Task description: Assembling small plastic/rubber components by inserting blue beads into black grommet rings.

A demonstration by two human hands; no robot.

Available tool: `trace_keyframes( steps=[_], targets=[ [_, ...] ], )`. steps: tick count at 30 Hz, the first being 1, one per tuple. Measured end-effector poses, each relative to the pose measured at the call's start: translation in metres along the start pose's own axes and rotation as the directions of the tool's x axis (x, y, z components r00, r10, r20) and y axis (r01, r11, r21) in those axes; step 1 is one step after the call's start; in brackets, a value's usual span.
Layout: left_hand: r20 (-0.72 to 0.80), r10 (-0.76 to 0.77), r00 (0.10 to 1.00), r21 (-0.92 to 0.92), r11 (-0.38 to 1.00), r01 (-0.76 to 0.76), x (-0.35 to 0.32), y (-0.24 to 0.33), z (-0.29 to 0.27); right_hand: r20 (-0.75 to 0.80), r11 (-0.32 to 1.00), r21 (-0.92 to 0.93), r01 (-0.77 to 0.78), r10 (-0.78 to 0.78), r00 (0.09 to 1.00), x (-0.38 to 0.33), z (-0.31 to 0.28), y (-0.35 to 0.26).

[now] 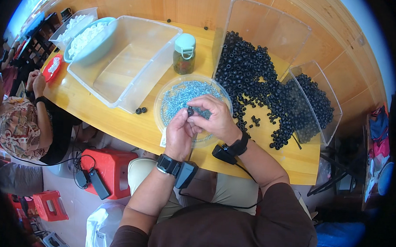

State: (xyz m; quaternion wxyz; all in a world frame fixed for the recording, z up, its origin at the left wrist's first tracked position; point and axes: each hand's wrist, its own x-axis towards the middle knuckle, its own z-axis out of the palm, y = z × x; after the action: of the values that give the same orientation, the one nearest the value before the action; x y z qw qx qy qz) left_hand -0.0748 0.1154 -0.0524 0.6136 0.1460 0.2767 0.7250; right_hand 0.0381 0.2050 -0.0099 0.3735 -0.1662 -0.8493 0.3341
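Over a round clear tub [158, 107] of small shiny bluish pieces, both my hands meet. My left hand [180, 133] pinches a small round black plastic part [190, 111] between thumb and fingertips. My right hand [217, 117] is closed with its thumb and fingertips right beside that part; whatever lies in its pinch is too small or hidden to make out. A big heap of similar black ring-shaped parts [245, 59] spreads over the table to the right of the tub, spilling from a clear bin lying on its side.
A second clear bin [325, 91] holds more black parts at the right. Left of the tub stand a large clear bin [130, 45], a green-lidded bottle [184, 54] and a pale-blue basin [71, 49] of white pieces. A person [23, 120] sits at the left, near a red stool [116, 164].
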Motion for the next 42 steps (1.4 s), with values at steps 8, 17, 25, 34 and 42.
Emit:
trace_keyframes(
  steps=[8, 17, 25, 34, 42],
  targets=[
    [-0.014, 0.041, 0.999, 0.084, 0.996, -0.039, -0.001, -0.002, 0.002, -0.032, 1.000, 0.001, 0.011, -0.011, 0.999, -0.001, 0.002, -0.002],
    [-0.011, 0.175, 0.984, 0.240, 0.956, -0.168, -0.008, -0.003, 0.009, -0.052, 0.995, 0.095, 0.021, -0.016, 0.999, -0.005, 0.003, -0.001],
    [0.060, 0.081, 0.995, 0.120, 0.989, -0.087, -0.002, 0.002, 0.009, 0.015, 0.990, 0.128, -0.065, 0.064, 0.998, -0.002, -0.003, 0.001],
    [0.043, 0.175, 0.984, 0.149, 0.972, -0.179, -0.001, -0.004, 0.011, -0.005, 0.993, -0.006, 0.116, -0.116, 0.993, 0.001, 0.001, 0.002],
    [-0.019, 0.220, 0.975, 0.096, 0.971, -0.217, -0.001, -0.007, 0.010, 0.039, 0.999, -0.036, 0.022, -0.020, 0.999, 0.001, -0.001, -0.006]
  ],
)
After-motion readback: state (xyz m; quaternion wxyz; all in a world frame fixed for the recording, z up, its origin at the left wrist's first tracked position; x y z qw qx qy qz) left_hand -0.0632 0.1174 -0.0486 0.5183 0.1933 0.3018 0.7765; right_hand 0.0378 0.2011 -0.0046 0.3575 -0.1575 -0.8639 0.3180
